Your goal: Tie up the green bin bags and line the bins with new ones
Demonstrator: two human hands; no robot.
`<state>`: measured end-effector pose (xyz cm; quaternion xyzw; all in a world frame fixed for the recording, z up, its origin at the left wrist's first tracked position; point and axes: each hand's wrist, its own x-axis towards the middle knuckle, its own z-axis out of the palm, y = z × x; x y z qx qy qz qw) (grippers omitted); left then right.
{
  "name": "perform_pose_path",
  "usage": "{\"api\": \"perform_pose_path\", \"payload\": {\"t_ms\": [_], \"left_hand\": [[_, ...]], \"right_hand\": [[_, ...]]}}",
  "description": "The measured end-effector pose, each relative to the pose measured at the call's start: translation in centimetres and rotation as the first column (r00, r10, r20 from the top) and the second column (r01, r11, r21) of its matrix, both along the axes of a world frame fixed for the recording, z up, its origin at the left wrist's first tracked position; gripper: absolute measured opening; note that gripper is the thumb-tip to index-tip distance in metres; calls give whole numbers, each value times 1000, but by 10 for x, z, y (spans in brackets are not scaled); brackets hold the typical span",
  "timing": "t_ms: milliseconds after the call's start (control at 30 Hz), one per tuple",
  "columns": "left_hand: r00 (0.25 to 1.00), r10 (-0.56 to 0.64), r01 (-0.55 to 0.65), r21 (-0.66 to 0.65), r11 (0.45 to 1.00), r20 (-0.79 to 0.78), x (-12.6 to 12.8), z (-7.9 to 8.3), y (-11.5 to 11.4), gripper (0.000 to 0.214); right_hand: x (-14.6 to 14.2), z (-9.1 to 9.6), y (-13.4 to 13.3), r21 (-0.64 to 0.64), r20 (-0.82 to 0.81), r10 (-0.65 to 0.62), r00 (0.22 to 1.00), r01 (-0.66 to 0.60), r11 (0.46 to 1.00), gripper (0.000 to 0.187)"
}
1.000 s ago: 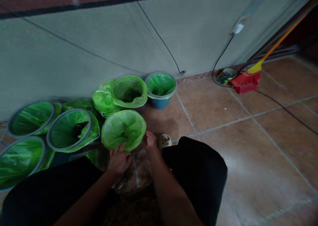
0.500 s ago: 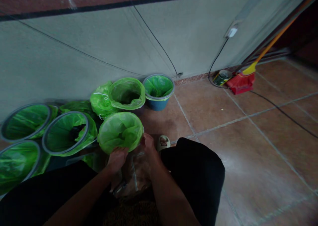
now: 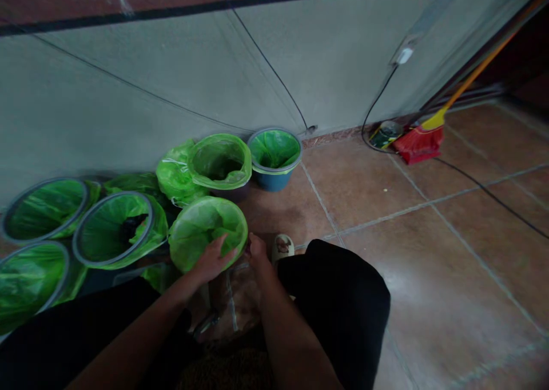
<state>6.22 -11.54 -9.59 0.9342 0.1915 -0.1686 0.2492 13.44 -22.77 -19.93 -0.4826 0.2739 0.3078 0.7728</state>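
Observation:
Between my knees stands a bin lined with a bright green bag (image 3: 189,238), the liner folded over its rim. My left hand (image 3: 213,259) reaches over the near rim with its fingers stretched out against the inside of the liner. At the right side of the same rim, my right hand (image 3: 256,248) is closed on the edge of the bag; the fingertips are partly hidden. Just behind it is another bin with a green bag over its rim (image 3: 221,141), and a bulging green bag (image 3: 175,172) lies beside that one.
A blue bin with a grey ring (image 3: 274,181) stands by the wall. Several lined bins with grey rings (image 3: 150,207) crowd the left. Farther right are a red broom (image 3: 420,144), a small can (image 3: 387,134) and a black cable (image 3: 484,187) across the tiles.
My left hand has moved from the near rim up and right, its fingers now inside the liner. My right hand stays at the rim. The loose sheet below the bin is gone from view.

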Motion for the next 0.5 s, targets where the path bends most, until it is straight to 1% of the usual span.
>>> {"api": "perform_pose_path", "payload": {"t_ms": [33,100,200,267,400,500], "left_hand": [[999,49,-49,2,999,4,9,-6,-11,61],[995,100,-100,22,995,1,22,-17,-30,57],[989,145,-144,80,986,-3,29,-28,-45,44],[983,181,-180,104,978,-2,28,-31,-44,36],[978,208,-206,67,976,-21,25,-33,-35,34],[978,200,-193,123,973,-53,23,-40,-30,33]], "right_hand": [[1,1,0,6,-45,12,999,-12,1000,25],[3,1,-1,8,-91,29,995,-28,1000,23],[3,1,0,-15,-60,18,998,-19,1000,21],[2,1,1,-39,-34,-7,999,6,999,17],[-1,-1,5,-86,1,-22,1000,22,996,12],[-3,-2,6,-131,28,-2,1000,5,991,14]]}}
